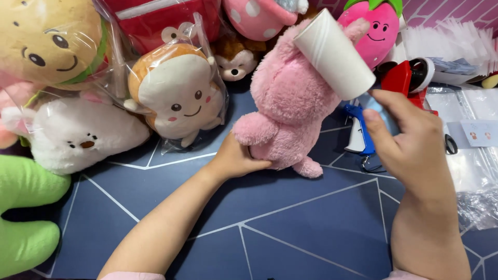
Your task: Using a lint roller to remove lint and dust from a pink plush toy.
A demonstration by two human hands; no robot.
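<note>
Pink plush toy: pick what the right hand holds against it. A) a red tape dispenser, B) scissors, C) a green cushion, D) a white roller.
D: the right hand holds a white roller by its handle, the roll lying against the pink plush toy, which the left hand steadies from below.

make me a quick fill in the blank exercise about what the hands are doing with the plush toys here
1. The left hand grips a ____ plush toy that stands on the dark blue mat.
2. The right hand holds a white ____ roller against that toy.
3. The toast-shaped plush is wrapped in a clear ____ bag.

Missing words: pink; lint; plastic
</note>
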